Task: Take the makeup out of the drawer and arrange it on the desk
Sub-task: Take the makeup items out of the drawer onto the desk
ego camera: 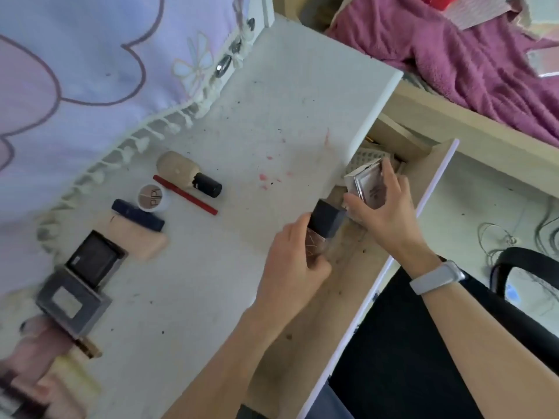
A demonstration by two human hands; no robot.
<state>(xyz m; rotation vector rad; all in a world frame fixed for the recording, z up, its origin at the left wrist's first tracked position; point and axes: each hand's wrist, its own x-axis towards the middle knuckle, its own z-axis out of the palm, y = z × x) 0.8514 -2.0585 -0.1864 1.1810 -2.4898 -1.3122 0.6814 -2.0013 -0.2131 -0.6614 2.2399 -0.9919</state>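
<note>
The left hand [295, 261] curls its grip around a clear square glass bottle with a dark blue cube cap [325, 220], holding it over the front edge of the white speckled desk [272, 122], just above the open wooden drawer [341, 285]. The right hand [384, 216], a pale band at its wrist, pinches a small silver cardboard box [364, 182] over the drawer's far end. Along the desk's back edge lie a beige bottle with a black cap [189, 173], a red pencil [185, 194], a round compact [152, 197] and dark square palettes [93, 261].
</note>
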